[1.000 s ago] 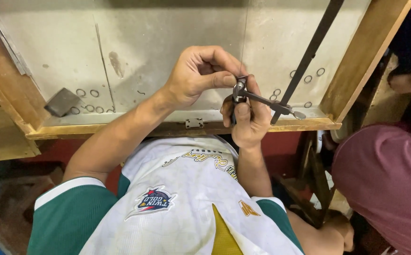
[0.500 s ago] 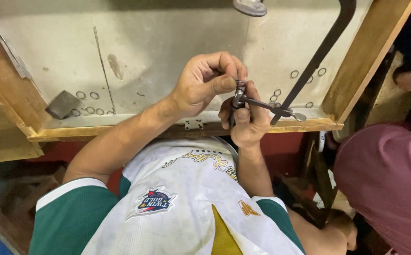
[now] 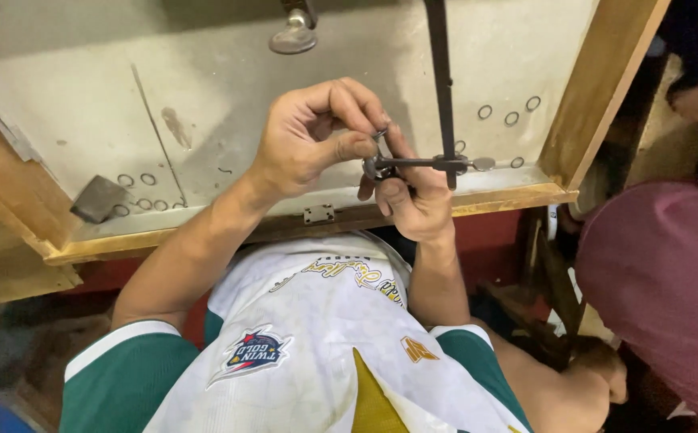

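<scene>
Left hand (image 3: 309,140) pinches small metal ring (image 3: 379,135) between thumb and forefinger; grip closed tight on it, just above tool's head, likely to feed it in. Right hand (image 3: 413,200) wraps slim dark metal tool (image 3: 421,163), fingers closed round handle, holding it level over bench (image 3: 228,88) near front edge, steadying it for fine work. Dark vertical bar (image 3: 441,72) crosses tool. More loose rings (image 3: 136,180) lie toward front-left and far-right corners. Grey block (image 3: 99,199) near left edge. Hinge (image 3: 319,214) on wooden front rim.
</scene>
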